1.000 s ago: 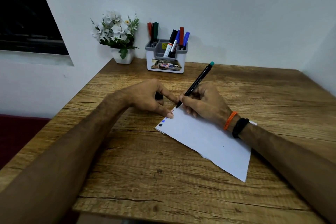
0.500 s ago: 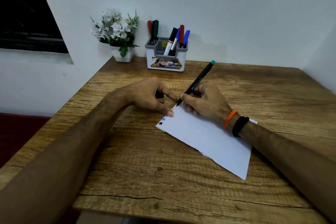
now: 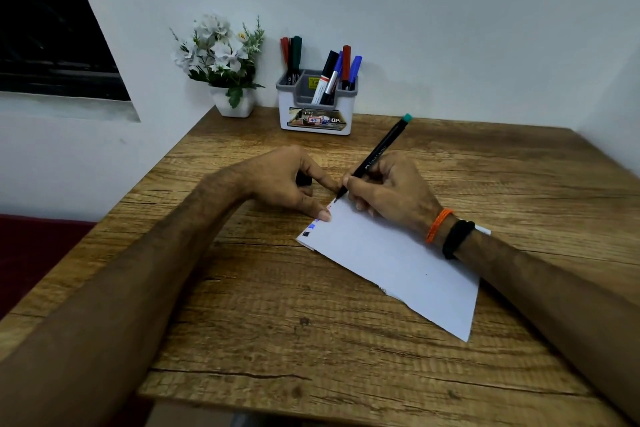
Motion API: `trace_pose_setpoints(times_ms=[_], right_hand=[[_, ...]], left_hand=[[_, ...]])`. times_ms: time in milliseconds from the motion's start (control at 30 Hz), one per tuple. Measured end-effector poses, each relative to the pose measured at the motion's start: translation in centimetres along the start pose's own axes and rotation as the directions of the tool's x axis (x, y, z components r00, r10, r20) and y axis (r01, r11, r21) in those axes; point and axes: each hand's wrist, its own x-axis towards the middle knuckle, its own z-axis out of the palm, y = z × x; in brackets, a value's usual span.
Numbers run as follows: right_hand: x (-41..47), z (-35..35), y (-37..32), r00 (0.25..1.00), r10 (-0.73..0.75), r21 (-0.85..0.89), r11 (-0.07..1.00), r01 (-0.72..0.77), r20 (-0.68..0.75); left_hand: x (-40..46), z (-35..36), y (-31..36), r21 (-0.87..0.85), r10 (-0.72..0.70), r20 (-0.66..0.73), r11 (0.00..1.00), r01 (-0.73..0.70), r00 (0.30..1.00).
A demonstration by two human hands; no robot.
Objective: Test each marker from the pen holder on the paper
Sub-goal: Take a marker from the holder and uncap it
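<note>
- Little has changed in the last second: the right hand [image 3: 388, 192] still pinches the black marker [image 3: 372, 158], tip at the far corner of the paper [image 3: 391, 253], so this test seems ongoing
- The left hand [image 3: 287, 184] presses the paper edge with its thumb and curls round a small dark thing, maybe the cap
- Black, blue and red marks sit along that edge
- More markers wait in the pen holder [image 3: 317, 114] at the wall
</note>
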Motion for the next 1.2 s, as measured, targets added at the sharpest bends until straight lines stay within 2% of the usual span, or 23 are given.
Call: trace_pose_setpoints(times_ms=[433, 567, 700, 800, 967, 1067, 1200], right_hand=[[0.1, 0.0, 0.5, 1.000, -0.007, 0.010, 1.000, 0.007, 0.006], [0.3, 0.0, 0.6, 0.998, 0.034, 0.117, 0.993, -0.029, -0.043], [1.0, -0.8, 0.5, 0.997, 0.014, 0.227, 0.974, 0.002, -0.070], [1.5, -1.7, 0.2, 0.998, 0.042, 0.390, 0.921, -0.018, -0.054], [1.7, -2.4, -0.5, 0.985, 0.165, 0.607, 0.778, -0.164, 0.053], [1.7, -2.6, -0.5, 0.984, 0.156, 0.642, 0.747, -0.173, 0.084], [1.4, -2.3, -0.7, 0.988, 0.154, 0.597, 0.790, -0.141, 0.029]], left_hand=[[-0.1, 0.0, 0.0, -0.004, -0.006, 0.022, 1.000, 0.006, 1.000], [-0.2, 0.0, 0.1, -0.021, -0.010, 0.025, 1.000, 0.010, 1.000], [-0.1, -0.1, -0.3, -0.053, 0.016, 0.008, 0.998, -0.016, 1.000], [0.0, -0.5, -1.3, -0.140, 0.004, -0.094, 0.990, -0.017, 0.996], [0.3, -0.5, -2.0, -0.288, -0.039, -0.263, 0.957, -0.040, 0.964], [0.8, -0.2, -2.2, -0.294, -0.016, -0.330, 0.952, -0.086, 0.944], [1.2, 0.1, -2.1, -0.289, 0.003, -0.397, 0.949, -0.128, 0.918]])
